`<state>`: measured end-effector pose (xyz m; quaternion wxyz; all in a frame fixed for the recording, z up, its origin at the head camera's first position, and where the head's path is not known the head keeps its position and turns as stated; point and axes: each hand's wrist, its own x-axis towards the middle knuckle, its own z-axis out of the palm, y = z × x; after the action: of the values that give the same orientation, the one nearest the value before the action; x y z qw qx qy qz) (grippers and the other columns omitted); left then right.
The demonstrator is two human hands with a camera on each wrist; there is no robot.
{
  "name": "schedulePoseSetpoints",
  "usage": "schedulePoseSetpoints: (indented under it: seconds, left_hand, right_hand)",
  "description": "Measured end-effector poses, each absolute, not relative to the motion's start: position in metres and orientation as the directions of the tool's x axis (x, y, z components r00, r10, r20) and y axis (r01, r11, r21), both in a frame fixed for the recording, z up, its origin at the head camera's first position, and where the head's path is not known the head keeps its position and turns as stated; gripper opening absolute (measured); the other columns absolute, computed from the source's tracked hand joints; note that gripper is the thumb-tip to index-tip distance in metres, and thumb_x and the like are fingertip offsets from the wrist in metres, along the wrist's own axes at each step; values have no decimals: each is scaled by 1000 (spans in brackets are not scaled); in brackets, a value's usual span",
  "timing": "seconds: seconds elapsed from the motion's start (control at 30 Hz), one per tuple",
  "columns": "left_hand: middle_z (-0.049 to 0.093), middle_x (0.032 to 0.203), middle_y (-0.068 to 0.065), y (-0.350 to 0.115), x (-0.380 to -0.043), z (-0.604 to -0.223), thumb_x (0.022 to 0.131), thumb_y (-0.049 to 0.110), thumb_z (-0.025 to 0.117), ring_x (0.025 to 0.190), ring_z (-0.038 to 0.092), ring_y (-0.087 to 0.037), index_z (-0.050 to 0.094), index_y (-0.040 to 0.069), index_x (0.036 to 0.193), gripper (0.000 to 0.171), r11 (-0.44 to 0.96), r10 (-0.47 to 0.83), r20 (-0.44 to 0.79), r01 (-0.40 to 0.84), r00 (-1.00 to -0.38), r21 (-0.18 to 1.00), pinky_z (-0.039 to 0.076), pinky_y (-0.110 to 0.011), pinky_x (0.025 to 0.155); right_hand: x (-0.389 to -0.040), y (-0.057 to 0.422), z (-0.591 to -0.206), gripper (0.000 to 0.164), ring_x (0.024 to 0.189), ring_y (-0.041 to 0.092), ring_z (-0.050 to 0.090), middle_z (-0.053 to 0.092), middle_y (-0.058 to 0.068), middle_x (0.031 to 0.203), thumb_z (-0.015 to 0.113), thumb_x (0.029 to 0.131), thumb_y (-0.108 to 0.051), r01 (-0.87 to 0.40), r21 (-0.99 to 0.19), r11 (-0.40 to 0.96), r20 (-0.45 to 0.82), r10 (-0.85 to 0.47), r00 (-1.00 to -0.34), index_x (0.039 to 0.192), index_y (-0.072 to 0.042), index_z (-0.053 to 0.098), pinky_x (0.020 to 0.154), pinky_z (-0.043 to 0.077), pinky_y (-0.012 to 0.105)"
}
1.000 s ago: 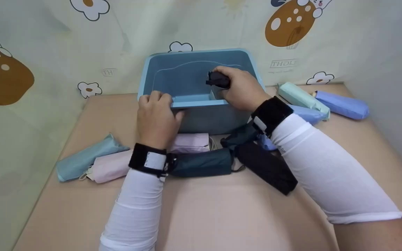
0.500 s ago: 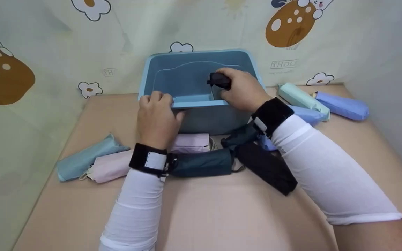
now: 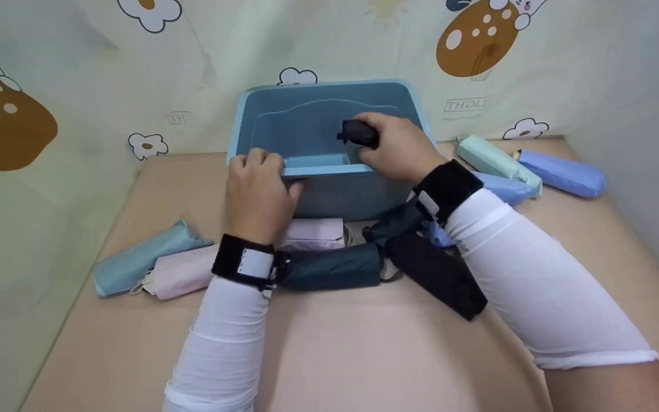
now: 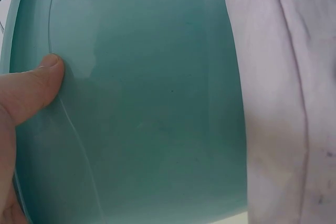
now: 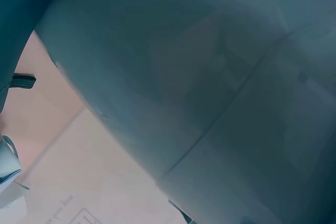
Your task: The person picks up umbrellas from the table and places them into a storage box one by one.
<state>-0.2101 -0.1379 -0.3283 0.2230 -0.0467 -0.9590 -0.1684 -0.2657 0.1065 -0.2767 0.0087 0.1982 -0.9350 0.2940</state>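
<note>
A blue plastic bin (image 3: 344,197) stands at the back of the table. My left hand (image 3: 258,197) grips its front rim, fingers over the edge; in the left wrist view the thumb (image 4: 50,69) presses the outer wall. Inside the bin's right part, my right hand (image 3: 401,147) holds a black folded umbrella (image 3: 359,133), with one end showing past the fingers. The right wrist view shows mostly the bin's wall (image 5: 210,77); the hand is out of sight there. Before the bin lie a lilac folded umbrella (image 3: 315,233), a dark green one (image 3: 332,268) and another black one (image 3: 441,277).
At the left lie a teal folded umbrella (image 3: 143,260) and a pink one (image 3: 183,274). Right of the bin are a mint umbrella (image 3: 495,160), a blue one (image 3: 561,171) and more blue ones partly under my right arm. A patterned cloth (image 3: 192,57) hangs behind.
</note>
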Motion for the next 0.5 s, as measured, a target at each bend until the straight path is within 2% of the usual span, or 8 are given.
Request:
schedulePoseSetpoints:
  seconds: [0.5]
  left_hand:
    - [67,127,-17,-139,-210,-329,90,44,81,123,53,-43,73,5,114,47,939,19,444,168,-896,300,44,-52,110]
  right_hand:
    - [-266,108,-278,58,115,30,60,62,12,147,62,95,-15,-386,-549,741,125,-384,-915,153,-18,54,100,46,46]
